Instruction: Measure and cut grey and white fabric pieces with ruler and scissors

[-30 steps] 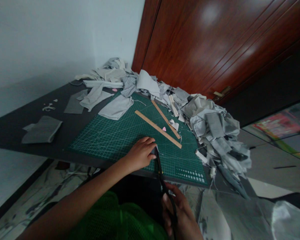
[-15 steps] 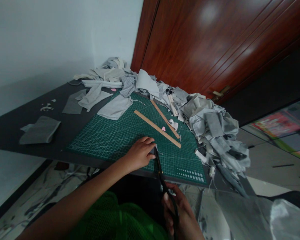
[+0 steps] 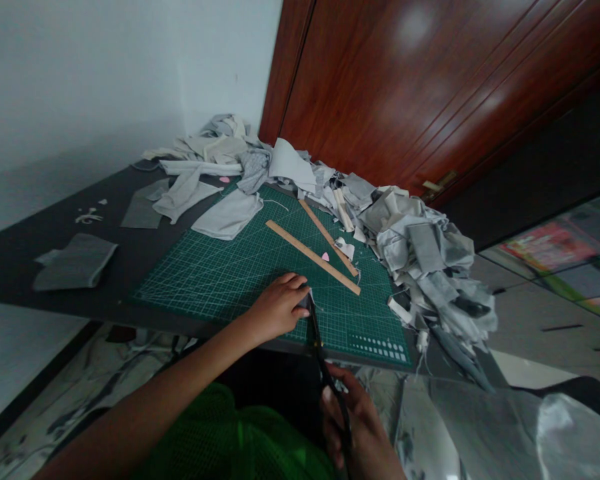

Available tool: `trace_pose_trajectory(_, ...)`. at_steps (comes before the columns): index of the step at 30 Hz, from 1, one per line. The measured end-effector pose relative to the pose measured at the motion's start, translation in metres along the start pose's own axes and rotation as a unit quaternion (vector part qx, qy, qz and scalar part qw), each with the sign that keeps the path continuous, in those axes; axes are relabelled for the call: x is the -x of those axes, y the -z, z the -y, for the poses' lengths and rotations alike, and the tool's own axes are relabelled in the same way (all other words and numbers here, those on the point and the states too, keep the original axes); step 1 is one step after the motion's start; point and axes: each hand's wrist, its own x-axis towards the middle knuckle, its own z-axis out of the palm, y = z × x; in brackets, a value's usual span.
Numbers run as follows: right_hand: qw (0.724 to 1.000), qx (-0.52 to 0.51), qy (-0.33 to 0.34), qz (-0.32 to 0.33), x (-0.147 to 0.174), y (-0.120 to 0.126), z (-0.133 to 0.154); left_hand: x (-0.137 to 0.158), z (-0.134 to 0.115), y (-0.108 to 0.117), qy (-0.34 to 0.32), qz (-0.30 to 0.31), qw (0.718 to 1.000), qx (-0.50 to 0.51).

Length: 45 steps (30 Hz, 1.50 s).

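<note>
Scissors (image 3: 322, 359) with black handles and long, dark blades reach, in the head view, from the near side across the near edge of a dark green cutting mat (image 3: 205, 280) printed with pale grid lines. The person's right hand (image 3: 359, 420) grips them, its fingers closed around the handles nearer than the table edge. A small gold-coloured pivot shows midway along the tool; whether the blades are parted cannot be made out.

The left hand (image 3: 277, 310) lies palm down on the near part of the mat, fingers bent and together, the thumb just beside the blade tips. Some small dark piece (image 3: 304, 302) with a pale end shows between thumb and fingers, too small to identify, and whether the hand pinches it or only presses on it cannot be told.

Farther off on the mat, two flat, straight, light-brown wooden strips slant down to the right: a nearer strip (image 3: 313, 257) and a farther strip (image 3: 329, 238). A small pink piece (image 3: 325, 257) is at the nearer one's far edge. A light-grey fabric panel (image 3: 225, 217) lies on the mat's far left part. Left of the mat, a dark-grey folded cloth (image 3: 77, 262) rests on the black tabletop (image 3: 10, 267). A large heap of grey and white fabric scraps (image 3: 425, 247) fills the right side, and another pale fabric heap (image 3: 215, 148) sits at the far left corner.
</note>
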Motion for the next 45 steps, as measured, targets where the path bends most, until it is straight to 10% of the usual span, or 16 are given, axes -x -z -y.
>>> trace_pose_trajectory(45, 1.000, 0.014, 0.009, 0.014, -0.012, 0.001, 0.001, 0.008, -0.001, -0.009, -0.034, 0.020, 0.996, -0.082)
